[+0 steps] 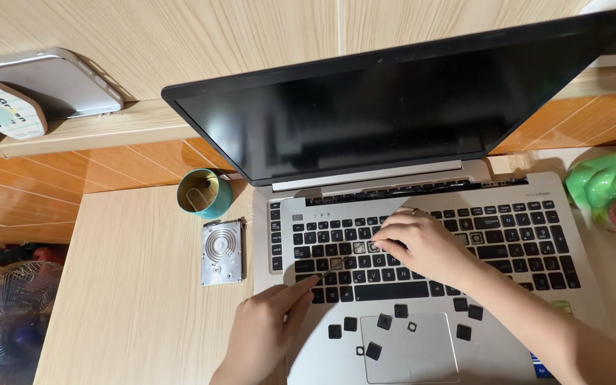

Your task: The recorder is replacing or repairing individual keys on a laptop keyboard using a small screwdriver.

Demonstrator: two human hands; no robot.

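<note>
Item: silver open laptop with a black keyboard [422,249] and dark screen, placed at the centre-right of the pale wooden desk [137,285]; several key positions in the middle rows stand bare, showing the metal beneath. Loose black square keycaps [384,321], about ten, lie scattered over the palm rest and the grey touchpad [411,353], some with small ring-shaped parts beside them. Right hand [422,246]: resting over the middle of the keyboard, fingertips drawn together at a bare key position; grip narrow, whether it pinches a keycap cannot be told. Left hand [269,331]: at the laptop's lower left corner, index finger stretched to a key at the left of the lower rows; grip loose, holding nothing. Just left of the laptop: a silver rectangular hard drive with exposed round platter [222,252], and above it a teal round cup [204,192]. Right edge: green glossy ceramic figure [607,189]. Upper left shelf: grey flat rounded device [55,84]. Lower left: wire fan grille [5,321].
</note>
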